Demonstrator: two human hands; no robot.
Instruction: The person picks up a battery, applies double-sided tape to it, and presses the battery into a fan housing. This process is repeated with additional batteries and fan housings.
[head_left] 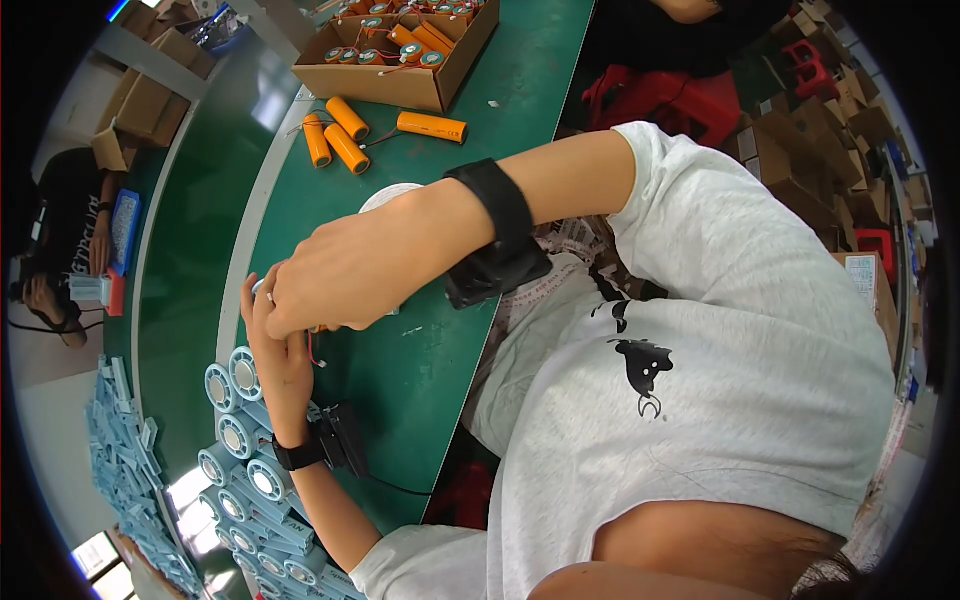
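My right hand [350, 265] reaches across the green table, its fingers bent down over my left hand [280, 375]. Both hands are closed together around something mostly hidden by the right hand's back. A bit of pale blue shows at the fingertips, and a thin red wire [317, 352] with a small white plug hangs below the right palm. Right beside my left hand lie several light blue handheld fans [238, 436] with round grilles. Beyond my right hand are several orange cylindrical batteries [347, 150] with thin wires. A white round object [390, 194] is partly covered by my right wrist.
A cardboard box [440, 92] of orange batteries and small wired motors stands at the table's upper end. Light blue plastic parts [118, 450] are heaped at the lower left. A co-worker [75, 230] works across a second green surface. A red stool [665, 100] stands behind the table edge.
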